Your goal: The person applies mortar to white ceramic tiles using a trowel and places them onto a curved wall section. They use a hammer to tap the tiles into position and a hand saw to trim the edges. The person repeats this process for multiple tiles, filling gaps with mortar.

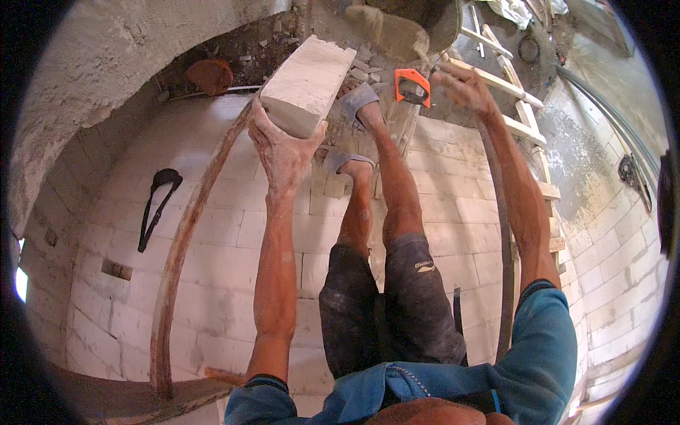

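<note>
My left hand (287,152) grips the near end of a pale lightweight concrete block (308,78), thumb on one side and fingers on the other. The block tilts up and away from me, its smooth grey end facing me. To the right, my right hand (464,88) is raised with its fingers loosely stretched to the left, slightly blurred. Close by its fingertips, but apart from them, is the orange handle of a hand saw (412,88); I cannot make out its blade. My sandalled feet are between the block and the saw.
A wooden ladder (520,106) leans at the right. A large, dirty tub (443,25) and rubble (361,67) lie ahead. On the left are a curved wooden pole (188,248), a black strap (152,205) and a reddish round object (210,76). Pale block walls surround me.
</note>
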Demonstrator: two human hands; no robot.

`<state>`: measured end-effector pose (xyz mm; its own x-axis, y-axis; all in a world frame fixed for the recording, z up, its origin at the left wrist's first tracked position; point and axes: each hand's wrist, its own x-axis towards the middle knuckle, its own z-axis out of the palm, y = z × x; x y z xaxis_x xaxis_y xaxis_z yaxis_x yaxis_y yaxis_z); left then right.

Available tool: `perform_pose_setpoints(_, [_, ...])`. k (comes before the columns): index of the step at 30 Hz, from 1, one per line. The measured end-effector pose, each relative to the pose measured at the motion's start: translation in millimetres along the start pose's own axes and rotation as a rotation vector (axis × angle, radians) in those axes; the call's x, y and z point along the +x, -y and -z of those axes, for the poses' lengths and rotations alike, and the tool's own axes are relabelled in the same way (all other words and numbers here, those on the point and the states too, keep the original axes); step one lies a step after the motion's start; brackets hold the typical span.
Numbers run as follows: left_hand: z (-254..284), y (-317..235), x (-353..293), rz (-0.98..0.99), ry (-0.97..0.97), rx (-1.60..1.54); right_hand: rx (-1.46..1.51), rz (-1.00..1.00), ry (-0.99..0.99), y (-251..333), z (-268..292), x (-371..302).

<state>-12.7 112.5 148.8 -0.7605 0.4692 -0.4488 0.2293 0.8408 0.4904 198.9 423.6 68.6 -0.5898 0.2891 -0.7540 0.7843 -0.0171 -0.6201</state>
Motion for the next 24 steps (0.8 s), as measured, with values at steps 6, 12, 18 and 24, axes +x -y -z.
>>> perform_pose_setpoints(6, [12.5,-32.6,10.5,-0.149,-0.027,0.03,-0.465,0.535,-0.344,41.2,-66.2,-62.9])
perform_pose_setpoints(12, [22.8,-59.7,13.7,-0.042,-0.029,-0.108,-0.52,0.662,-0.477,64.2,-86.9,-110.8])
perform_pose_setpoints(18, [47.6,-50.5,2.3,0.047,0.087,-0.37,-0.777,0.664,-0.62,60.2,-56.6,-78.1])
perform_pose_setpoints(24, [47.1,-29.3,-9.8,0.038,0.073,-0.465,-0.788,0.581,-0.522,51.1,-58.4,-88.5])
